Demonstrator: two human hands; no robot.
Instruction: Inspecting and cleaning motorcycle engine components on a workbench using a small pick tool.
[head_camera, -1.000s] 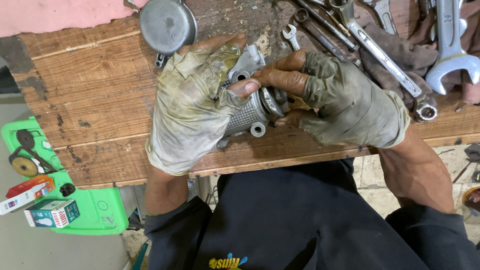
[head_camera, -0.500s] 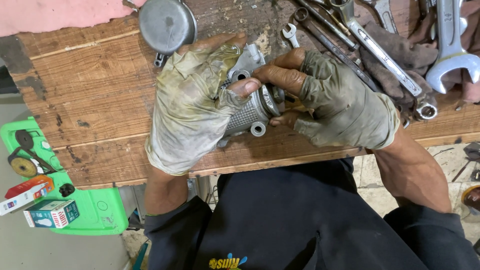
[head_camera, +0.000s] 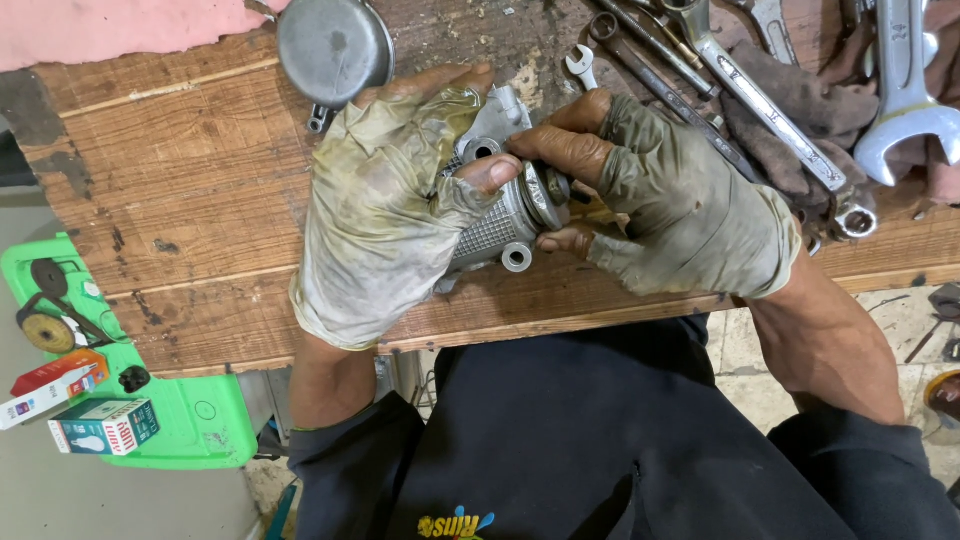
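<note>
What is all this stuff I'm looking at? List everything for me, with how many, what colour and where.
Ribbed grey metal engine part: one, silver-grey, on the bench between both hands.
Worn wooden workbench: one, brown, under everything.
Round grey metal lid: one, dull grey, top of bench, above the left hand.
Steel spanners: several, silver, top right.
Small open-ended spanner: one, silver, top centre.
Brown rag: one, under the spanners.
Pink cloth: one, top left corner.
Green plastic tray: one, bright green, lower left, beside the bench.
Small cardboard boxes: two or three, teal, red and white, on and beside the tray.
Left hand: pale fingerless glove, grip on the part.
Right hand: olive fingerless glove, fingertips at the part's end.
</note>
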